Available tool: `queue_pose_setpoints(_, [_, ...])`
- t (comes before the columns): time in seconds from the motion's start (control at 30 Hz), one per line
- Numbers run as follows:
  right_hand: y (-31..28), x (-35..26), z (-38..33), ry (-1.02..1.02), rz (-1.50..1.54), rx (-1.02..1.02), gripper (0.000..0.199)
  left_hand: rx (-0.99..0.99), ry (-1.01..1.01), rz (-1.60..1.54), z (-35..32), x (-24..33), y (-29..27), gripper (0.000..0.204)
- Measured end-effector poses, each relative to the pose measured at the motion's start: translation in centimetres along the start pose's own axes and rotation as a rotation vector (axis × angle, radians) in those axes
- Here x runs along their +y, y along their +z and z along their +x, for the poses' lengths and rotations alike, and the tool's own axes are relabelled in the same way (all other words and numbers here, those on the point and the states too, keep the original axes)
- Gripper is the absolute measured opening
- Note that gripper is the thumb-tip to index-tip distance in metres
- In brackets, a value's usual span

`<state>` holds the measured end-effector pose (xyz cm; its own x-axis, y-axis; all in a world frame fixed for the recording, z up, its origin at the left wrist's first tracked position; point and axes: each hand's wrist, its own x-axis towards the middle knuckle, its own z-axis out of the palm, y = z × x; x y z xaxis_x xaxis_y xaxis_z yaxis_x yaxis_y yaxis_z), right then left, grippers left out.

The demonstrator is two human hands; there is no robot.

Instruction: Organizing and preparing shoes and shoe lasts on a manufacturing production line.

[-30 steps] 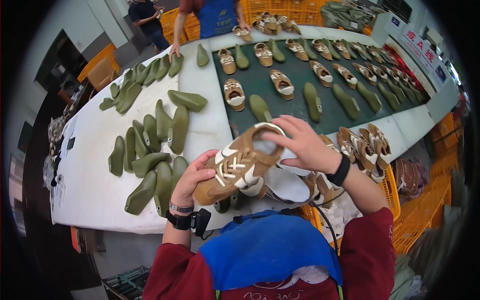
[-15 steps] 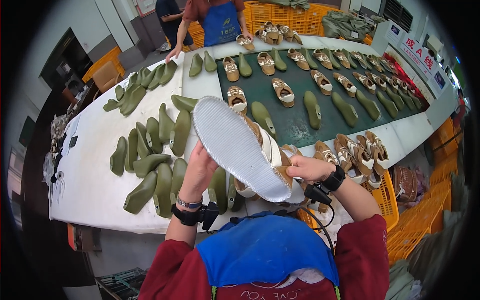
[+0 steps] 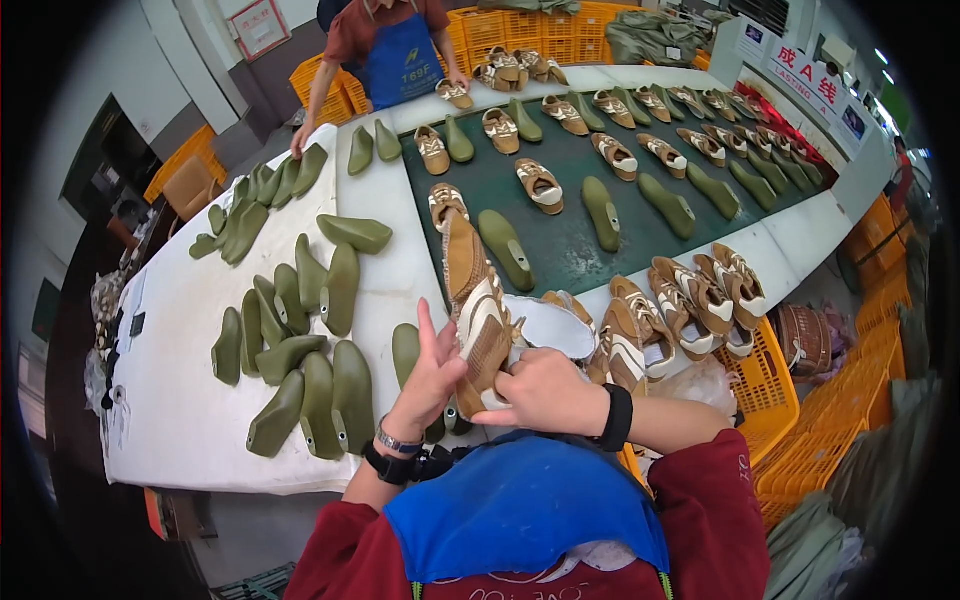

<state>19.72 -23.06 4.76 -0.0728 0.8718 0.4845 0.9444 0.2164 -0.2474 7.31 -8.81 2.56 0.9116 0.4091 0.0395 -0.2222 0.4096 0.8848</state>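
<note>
A brown and white shoe upper (image 3: 483, 325) stands on its side in front of me, toe pointing away. My right hand (image 3: 548, 396) grips it at the heel end, thumb and fingers closed round the edge. My left hand (image 3: 428, 374) is beside it with fingers stretched out, its palm turned toward the upper and seemingly touching its side. Just right of the upper lies a white, rounded piece (image 3: 553, 326), partly hidden by it. More brown and white shoe uppers (image 3: 690, 300) are grouped to the right. Green shoe lasts (image 3: 352, 395) lie left of my hands.
Pairs of uppers and lasts stand in rows on a dark green belt (image 3: 560, 240). More lasts lie on the white table (image 3: 170, 390). Across it, a person in a blue apron (image 3: 400, 65) touches a last and an upper. A yellow crate (image 3: 765, 390) stands at my right.
The upper has been turned from its white ribbed underside to its brown side, toe now pointing away. My left fingers have come off the sole and spread. The view has shifted slightly.
</note>
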Motion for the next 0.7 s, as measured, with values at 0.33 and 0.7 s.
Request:
queue_pose_setpoints(0.33, [0.0,0.4,0.4,-0.149,0.072,-0.199,0.029,-0.014,-0.256,-0.027,-0.7,-0.5,0.2,0.100])
queue_pose_setpoints(0.7, [-0.8,3.2,1.4,0.153,0.347,0.251,0.036,0.211,0.011,0.134,0.2,-0.2,-0.7,0.081])
